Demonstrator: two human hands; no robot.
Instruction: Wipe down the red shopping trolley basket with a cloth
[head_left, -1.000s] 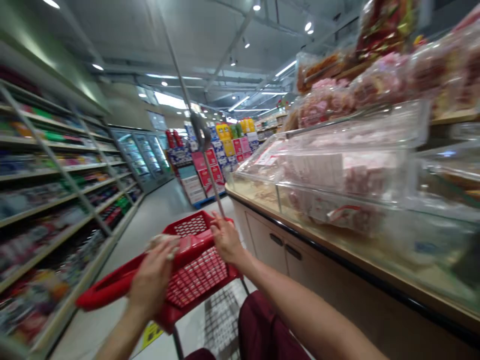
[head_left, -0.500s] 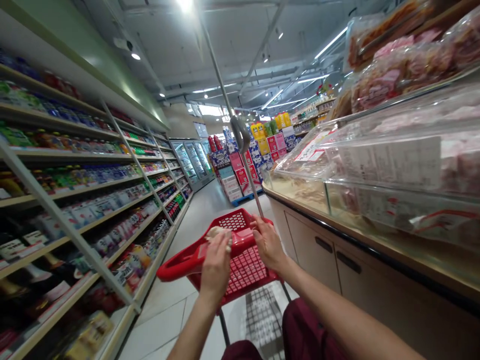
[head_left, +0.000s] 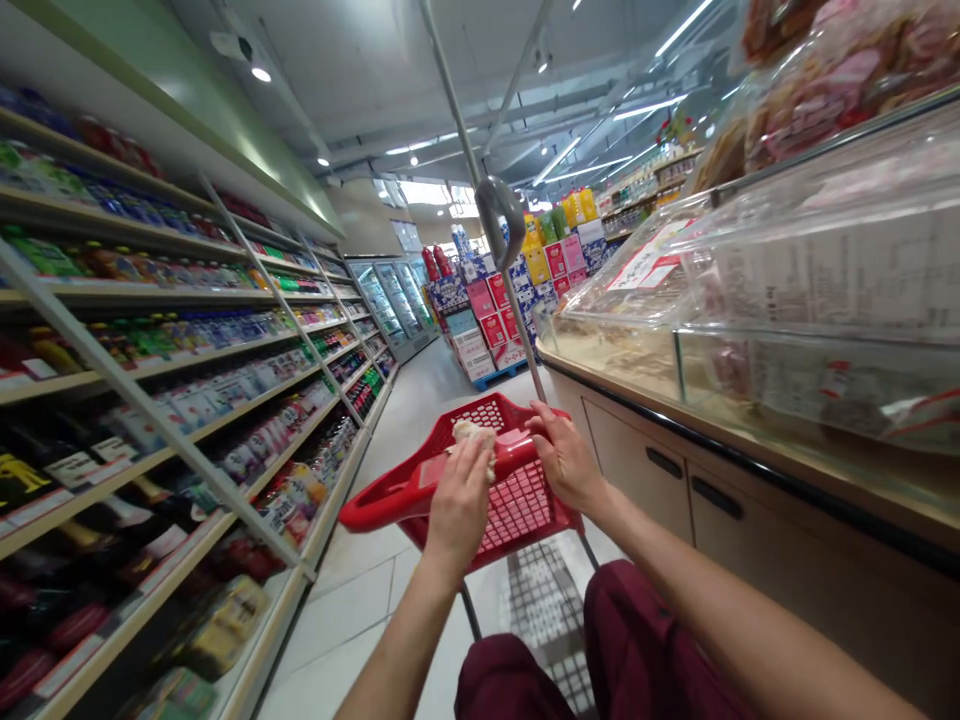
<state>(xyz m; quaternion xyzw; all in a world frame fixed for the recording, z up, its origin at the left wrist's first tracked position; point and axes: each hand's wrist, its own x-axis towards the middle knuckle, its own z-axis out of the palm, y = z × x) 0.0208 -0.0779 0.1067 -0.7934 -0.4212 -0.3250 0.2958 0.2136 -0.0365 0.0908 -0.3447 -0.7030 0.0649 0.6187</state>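
A red shopping cart (head_left: 517, 512) stands in front of my knees, its thick red handle (head_left: 397, 497) slanting across the near side. My left hand (head_left: 463, 497) presses a crumpled off-white cloth (head_left: 472, 436) onto the handle's top, fingers bent over it; part of the cloth is under the fingers. At the handle's right end my right hand (head_left: 564, 455) curls its fingers around the handle. A thin grey pole (head_left: 457, 120) with a grey loop (head_left: 501, 222) rises behind the cart's right side.
Shelves of bottles (head_left: 187, 330) line the left side. On the right runs a counter (head_left: 637, 450) with clear bins of packaged food (head_left: 810, 300). Stacked drink cartons (head_left: 495, 310) stand ahead on a blue pallet, and glass-door fridges (head_left: 390, 300) are farther back.
The cart and both hands appear shifted right and slightly up in view. My left hand with the cloth has slid a little along the handle; the right hand stays at its end.
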